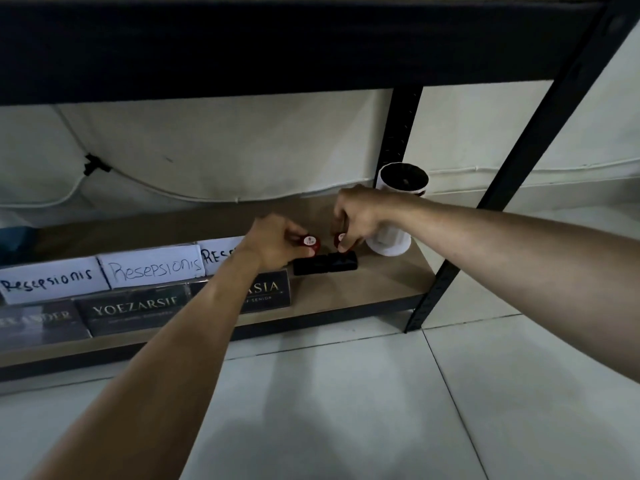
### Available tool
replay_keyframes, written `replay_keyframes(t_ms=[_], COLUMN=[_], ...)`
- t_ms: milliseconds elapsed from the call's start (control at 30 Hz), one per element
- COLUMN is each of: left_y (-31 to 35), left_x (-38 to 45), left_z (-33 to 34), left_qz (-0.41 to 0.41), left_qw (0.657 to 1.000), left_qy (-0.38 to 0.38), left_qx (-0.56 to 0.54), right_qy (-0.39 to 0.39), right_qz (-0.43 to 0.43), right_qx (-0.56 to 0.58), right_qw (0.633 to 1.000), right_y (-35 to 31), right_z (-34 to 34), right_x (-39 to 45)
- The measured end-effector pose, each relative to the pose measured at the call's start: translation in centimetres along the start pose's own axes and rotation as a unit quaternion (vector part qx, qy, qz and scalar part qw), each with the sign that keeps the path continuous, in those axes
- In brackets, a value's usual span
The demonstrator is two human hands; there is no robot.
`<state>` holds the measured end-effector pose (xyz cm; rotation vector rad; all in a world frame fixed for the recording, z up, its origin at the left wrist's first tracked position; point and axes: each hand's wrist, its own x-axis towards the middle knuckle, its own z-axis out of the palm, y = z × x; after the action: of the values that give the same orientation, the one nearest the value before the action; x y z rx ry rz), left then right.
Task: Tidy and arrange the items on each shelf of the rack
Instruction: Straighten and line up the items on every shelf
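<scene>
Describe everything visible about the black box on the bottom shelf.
The black box is small, long and low, with a dark matte look. It lies flat on the brown shelf, right of the nameplates and left of the white cylinder. The right hand seems to touch its top edge with a red piece; its left end lies behind the left hand.

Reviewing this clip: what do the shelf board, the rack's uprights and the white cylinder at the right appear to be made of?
Shelf board: looks like particleboard or MDF, matte tan with a flat, grainless face. Rack upright: probably black-painted steel, an angled post; the rear one has a row of slots. White cylinder: likely plastic, ribbed wall with a slight sheen, though dim light leaves it uncertain.
</scene>
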<state>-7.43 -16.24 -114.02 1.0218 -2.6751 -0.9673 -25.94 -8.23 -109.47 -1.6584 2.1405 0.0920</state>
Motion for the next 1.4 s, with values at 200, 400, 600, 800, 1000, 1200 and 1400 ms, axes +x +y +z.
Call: replay_keyframes(t_ms=[200,400,600,800,1000,1200,1400], left_y=[-0.2,-0.1,-0.8,-0.9,-0.7,-1.0,-0.9], left_x=[0.6,1.8,3.0,3.1,2.8,3.1,3.3], left_z=[0.4,0.9,1.3,1.4,1.2,1.0,1.1], left_qz=[-0.013,-0.025,-0.036,-0.031,-0.021,-0.025,-0.024], left_qw=[1.000,0.999,0.998,0.998,0.999,0.998,0.998], left_qy=[0.010,0.023,0.049,0.048,0.048,0.054,0.060], left_qx=[-0.023,-0.017,-0.002,-0.003,0.005,0.012,0.015], right_qy=[0.021,0.037,0.039,0.043,0.047,0.050,0.053], right_qz=[0.005,0.036,0.048,0.047,0.050,0.050,0.055], right_qx=[-0.030,-0.018,-0.014,-0.022,-0.020,-0.017,-0.013], right_qw=[0.999,0.999,0.998,0.998,0.997,0.997,0.997], right_y=[-0.1,-0.1,-0.3,-0.5,-0.6,-0.6,-0.4], right_z=[-0.3,-0.7,-0.7,-0.6,-0.6,-0.5,-0.4], right_x=[0.8,1.4,1.5,1.4,1.3,1.2,1.4])
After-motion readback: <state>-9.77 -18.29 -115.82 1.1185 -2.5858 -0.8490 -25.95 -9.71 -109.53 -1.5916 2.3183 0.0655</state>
